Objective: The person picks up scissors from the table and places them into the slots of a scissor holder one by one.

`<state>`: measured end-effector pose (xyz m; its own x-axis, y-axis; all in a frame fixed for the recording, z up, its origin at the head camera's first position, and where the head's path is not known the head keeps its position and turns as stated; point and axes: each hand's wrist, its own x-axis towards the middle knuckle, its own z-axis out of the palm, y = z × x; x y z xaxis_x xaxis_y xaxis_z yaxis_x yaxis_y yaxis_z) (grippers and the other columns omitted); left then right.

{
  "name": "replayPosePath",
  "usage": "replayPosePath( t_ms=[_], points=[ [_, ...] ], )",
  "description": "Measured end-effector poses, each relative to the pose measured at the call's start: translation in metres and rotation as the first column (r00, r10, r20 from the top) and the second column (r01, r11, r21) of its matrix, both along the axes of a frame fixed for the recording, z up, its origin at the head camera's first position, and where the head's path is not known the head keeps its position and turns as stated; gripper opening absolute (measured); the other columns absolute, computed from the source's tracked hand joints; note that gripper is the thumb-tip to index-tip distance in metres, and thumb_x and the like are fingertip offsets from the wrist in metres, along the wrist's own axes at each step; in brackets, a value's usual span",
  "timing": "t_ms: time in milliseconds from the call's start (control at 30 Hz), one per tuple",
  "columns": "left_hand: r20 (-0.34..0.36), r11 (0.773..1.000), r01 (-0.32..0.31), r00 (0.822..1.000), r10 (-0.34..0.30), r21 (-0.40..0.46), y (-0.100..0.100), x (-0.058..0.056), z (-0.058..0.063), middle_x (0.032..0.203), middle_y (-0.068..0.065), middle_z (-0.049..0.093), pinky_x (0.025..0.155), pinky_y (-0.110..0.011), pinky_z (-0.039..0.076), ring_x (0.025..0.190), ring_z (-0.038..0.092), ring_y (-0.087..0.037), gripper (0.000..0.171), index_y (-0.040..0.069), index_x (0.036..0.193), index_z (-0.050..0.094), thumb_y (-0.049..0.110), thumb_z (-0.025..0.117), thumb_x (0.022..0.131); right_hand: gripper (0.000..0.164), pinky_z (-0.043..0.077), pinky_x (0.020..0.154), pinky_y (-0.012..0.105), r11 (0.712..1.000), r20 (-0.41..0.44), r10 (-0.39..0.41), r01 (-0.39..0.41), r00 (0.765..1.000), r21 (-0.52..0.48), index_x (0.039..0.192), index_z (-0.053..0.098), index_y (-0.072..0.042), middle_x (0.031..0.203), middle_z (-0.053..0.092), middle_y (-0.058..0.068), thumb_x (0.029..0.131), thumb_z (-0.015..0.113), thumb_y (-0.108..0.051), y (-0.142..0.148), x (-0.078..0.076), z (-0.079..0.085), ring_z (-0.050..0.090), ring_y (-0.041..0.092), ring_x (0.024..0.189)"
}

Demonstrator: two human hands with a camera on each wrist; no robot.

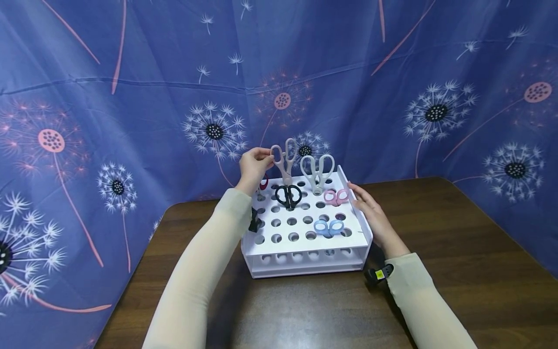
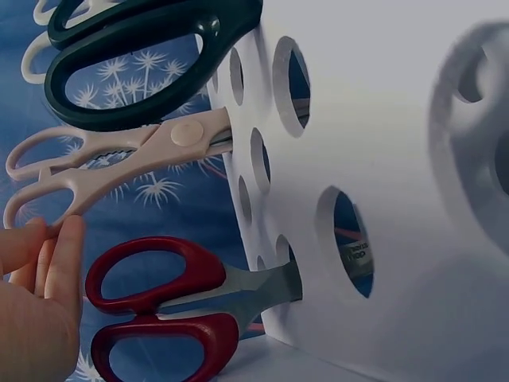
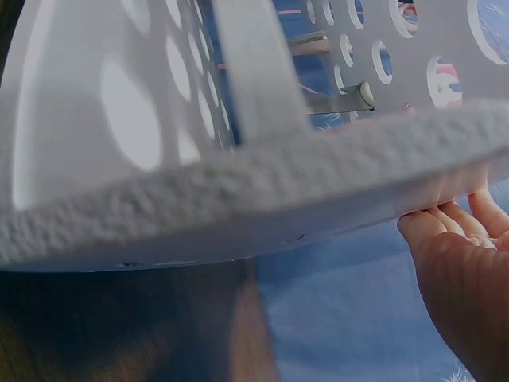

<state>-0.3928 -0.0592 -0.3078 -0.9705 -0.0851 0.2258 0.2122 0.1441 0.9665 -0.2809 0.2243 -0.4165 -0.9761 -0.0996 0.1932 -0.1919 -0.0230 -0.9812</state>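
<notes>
With thumb and fingers my left hand (image 1: 254, 169) pinches one handle loop of the pale pink-beige scissors (image 1: 286, 162), which stand handles up at the rack's back row. Their blades pass into a hole, seen in the left wrist view. Beside them are red-handled scissors (image 2: 163, 310) and dark-handled scissors (image 1: 288, 196). The white rack (image 1: 283, 248) also carries white-handled (image 1: 317, 172), pink-handled (image 1: 335, 197) and blue-handled scissors (image 1: 329, 228). Along the rack's right side panel lies my right hand (image 1: 372, 215), its fingertips touching the outer face in the right wrist view.
The rack has two perforated levels with rows of round holes and stands on a brown wooden table (image 1: 305, 310). Behind the table hangs a blue curtain (image 1: 348, 87) with dandelion prints. A dark wrist strap (image 1: 379, 275) sits by the right sleeve.
</notes>
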Motion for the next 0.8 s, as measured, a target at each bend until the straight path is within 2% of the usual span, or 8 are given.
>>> replayPosePath(
  t_ms=[100,300,633,800],
  points=[
    [0.011,1.0,0.005,1.0,-0.005,-0.018,-0.0007,0.0005,-0.0002,0.093,-0.016,0.069,0.077,-0.024,0.057,0.088,0.071,-0.022,0.016,-0.006,0.104,0.068,-0.001,0.065,0.089,0.053,0.046,0.089,0.012,1.0,0.003,-0.007,0.007,1.0,0.004,0.153,0.027,-0.011,0.162,0.017,0.011,0.103,0.041,-0.024,-0.0004,0.0004,0.0002,0.04,0.006,0.125],
    [0.019,0.999,0.019,1.0,-0.018,-0.044,-0.0012,-0.0029,-0.0033,0.104,-0.021,0.068,0.081,-0.024,0.056,0.099,0.069,-0.028,0.021,-0.007,0.11,0.067,0.0,0.064,0.09,0.053,0.047,0.087,0.013,1.0,0.007,-0.012,0.012,1.0,0.001,0.153,0.028,-0.012,0.161,0.018,0.011,0.103,0.041,-0.025,-0.0007,0.0008,-0.0001,0.043,0.004,0.121],
    [0.016,0.997,0.021,1.0,-0.019,-0.081,0.0,-0.0021,-0.0025,0.104,-0.022,0.068,0.08,-0.024,0.056,0.098,0.069,-0.028,0.02,-0.007,0.109,0.066,0.001,0.062,0.091,0.053,0.043,0.092,0.011,1.0,-0.006,-0.008,0.008,1.0,-0.007,0.153,0.027,-0.011,0.162,0.017,0.009,0.104,0.041,-0.024,0.0002,0.0002,0.0001,0.037,0.007,0.131],
    [0.022,0.995,0.007,1.0,-0.004,-0.103,-0.0002,-0.0032,-0.0033,0.103,-0.02,0.068,0.079,-0.024,0.056,0.095,0.07,-0.027,0.019,-0.007,0.107,0.067,0.001,0.063,0.091,0.052,0.044,0.09,0.011,1.0,0.003,-0.011,0.011,1.0,0.004,0.153,0.028,-0.012,0.162,0.017,0.009,0.104,0.04,-0.025,0.0,0.0005,0.0012,0.039,0.007,0.128]
  ],
)
